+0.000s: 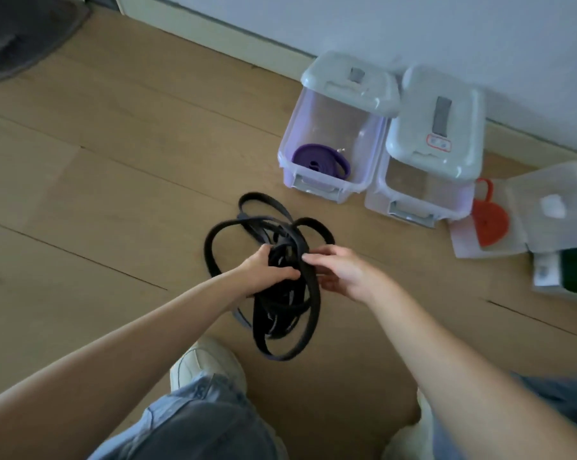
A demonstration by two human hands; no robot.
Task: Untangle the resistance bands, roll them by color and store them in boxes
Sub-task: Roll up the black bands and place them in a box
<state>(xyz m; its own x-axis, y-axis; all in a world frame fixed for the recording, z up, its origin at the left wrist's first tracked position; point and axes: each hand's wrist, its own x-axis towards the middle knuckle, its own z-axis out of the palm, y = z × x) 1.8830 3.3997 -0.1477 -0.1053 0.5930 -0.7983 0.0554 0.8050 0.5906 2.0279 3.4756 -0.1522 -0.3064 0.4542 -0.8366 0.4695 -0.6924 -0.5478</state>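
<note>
Hands at centre frame: left hand (267,272) grips tangled black bands (282,293); right hand (341,272) pinches one loop.

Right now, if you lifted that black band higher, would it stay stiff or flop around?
Probably flop: the black band droops in loose loops below the left hand and right hand. It looks light, since the fingers hold the whole bundle. The loops may snag, because they cross over each other.
</note>
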